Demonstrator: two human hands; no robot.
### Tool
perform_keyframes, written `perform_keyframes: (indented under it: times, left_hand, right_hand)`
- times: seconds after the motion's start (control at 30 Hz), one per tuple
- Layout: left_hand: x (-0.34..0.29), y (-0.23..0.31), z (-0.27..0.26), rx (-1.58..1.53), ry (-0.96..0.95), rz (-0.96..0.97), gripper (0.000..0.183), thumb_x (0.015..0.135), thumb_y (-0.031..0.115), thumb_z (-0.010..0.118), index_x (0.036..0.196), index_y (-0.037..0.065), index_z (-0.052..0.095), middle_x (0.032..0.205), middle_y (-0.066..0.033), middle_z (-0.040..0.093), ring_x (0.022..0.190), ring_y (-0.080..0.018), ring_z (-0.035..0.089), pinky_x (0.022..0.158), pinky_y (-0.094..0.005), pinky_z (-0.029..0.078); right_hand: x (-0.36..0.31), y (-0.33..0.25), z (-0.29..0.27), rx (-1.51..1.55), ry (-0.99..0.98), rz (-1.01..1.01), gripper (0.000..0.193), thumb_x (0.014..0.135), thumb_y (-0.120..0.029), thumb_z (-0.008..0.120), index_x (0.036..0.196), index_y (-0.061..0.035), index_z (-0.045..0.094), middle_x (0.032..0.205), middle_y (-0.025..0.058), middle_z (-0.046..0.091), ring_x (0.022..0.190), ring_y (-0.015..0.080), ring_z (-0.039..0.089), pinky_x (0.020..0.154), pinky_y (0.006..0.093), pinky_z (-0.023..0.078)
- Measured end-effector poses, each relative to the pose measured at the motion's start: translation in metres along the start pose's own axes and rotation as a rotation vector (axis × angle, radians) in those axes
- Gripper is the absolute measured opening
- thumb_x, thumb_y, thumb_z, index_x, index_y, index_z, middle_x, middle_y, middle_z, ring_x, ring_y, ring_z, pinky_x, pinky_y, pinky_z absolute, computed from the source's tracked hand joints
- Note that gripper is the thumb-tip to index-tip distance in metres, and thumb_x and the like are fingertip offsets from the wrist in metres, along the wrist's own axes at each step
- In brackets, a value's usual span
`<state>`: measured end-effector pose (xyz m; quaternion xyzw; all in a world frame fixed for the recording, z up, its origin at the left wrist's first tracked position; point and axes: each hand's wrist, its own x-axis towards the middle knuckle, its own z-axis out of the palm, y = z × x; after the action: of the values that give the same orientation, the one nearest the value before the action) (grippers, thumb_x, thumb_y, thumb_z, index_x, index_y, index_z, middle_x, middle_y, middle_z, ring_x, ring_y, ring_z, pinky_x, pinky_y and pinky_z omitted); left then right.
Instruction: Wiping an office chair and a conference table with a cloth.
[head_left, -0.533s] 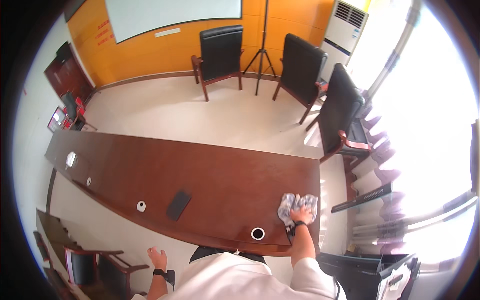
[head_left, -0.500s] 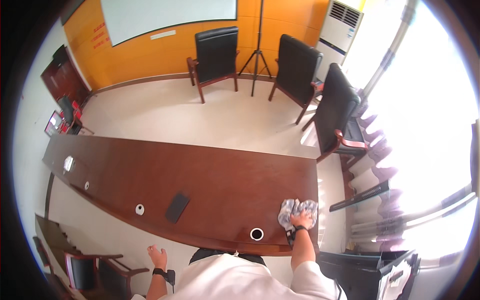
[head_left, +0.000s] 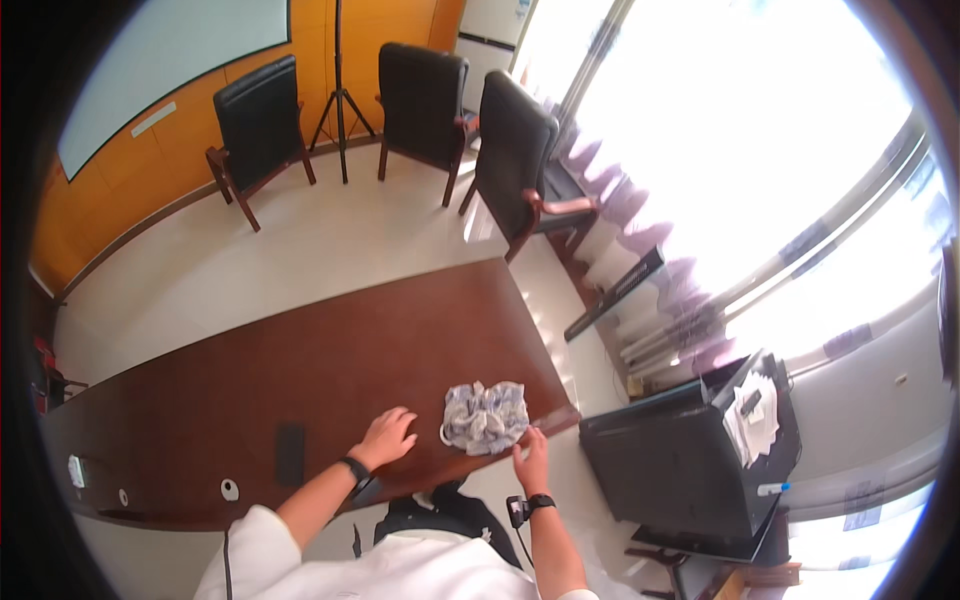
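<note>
A crumpled cloth (head_left: 485, 418), whitish with a blue-grey pattern, lies bunched near the right end of the brown wooden table (head_left: 330, 350). My left hand (head_left: 388, 438) hovers over or rests on the tabletop left of the cloth, its fingers stretched out and holding nothing. Close by the cloth's lower right corner is my right hand (head_left: 532, 455), fingers extended and slightly apart. Whether its fingertips touch the cloth or only the table edge is unclear. Each wrist wears a black band with a small device.
A dark flat rectangular object (head_left: 290, 454) lies on the table, left of my left forearm. A white-ringed hole (head_left: 230, 490) sits near the front edge. Beyond the table stand black chairs (head_left: 262, 125) and a tripod (head_left: 342, 125). On the right is a black cabinet (head_left: 670, 465) with papers.
My view has swung right. My right hand has come off the top of the cloth to its lower right edge. My left hand has moved from beside the table to above the tabletop.
</note>
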<state>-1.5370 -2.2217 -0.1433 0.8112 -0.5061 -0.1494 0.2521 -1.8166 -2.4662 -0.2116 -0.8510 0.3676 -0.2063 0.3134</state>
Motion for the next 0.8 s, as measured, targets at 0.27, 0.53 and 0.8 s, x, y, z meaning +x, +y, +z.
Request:
perform_keyframes:
  times: [0.27, 0.53, 0.8]
  left_hand:
    - [0.043, 0.05, 0.117, -0.088, -0.246, -0.029, 0.058, 0.093, 0.032, 0.064, 0.143, 0.005, 0.051, 0.147, -0.0204, 0.051, 0.13, -0.0404, 0.052, 0.106, -0.0479, 0.046]
    - [0.046, 0.121, 0.175, 0.036, 0.057, -0.309, 0.066, 0.088, 0.033, 0.072, 0.137, -0.001, 0.045, 0.124, -0.0241, 0.048, 0.117, -0.0453, 0.052, 0.099, -0.0505, 0.046]
    - [0.111, 0.141, 0.215, 0.27, 0.3, -0.543, 0.081, 0.074, 0.048, 0.084, 0.127, -0.004, 0.051, 0.131, -0.027, 0.049, 0.127, -0.0442, 0.045, 0.109, -0.0511, 0.037]
  right_hand:
    - [-0.277, 0.197, -0.094, -0.155, -0.258, 0.897, 0.052, 0.085, -0.038, 0.07, 0.124, -0.0048, 0.067, 0.125, 0.0244, 0.066, 0.121, 0.0401, 0.06, 0.101, 0.0462, 0.05]
    - [-0.48, 0.358, -0.179, -0.237, -0.858, 0.523, 0.025, 0.088, -0.029, 0.061, 0.098, -0.0094, 0.074, 0.101, 0.017, 0.073, 0.098, 0.0384, 0.068, 0.083, 0.0477, 0.055]
    - [-0.235, 0.341, -0.21, -0.075, -0.304, 0.706, 0.039, 0.087, -0.036, 0.065, 0.108, -0.0046, 0.074, 0.11, 0.021, 0.073, 0.106, 0.0377, 0.068, 0.094, 0.0445, 0.053]
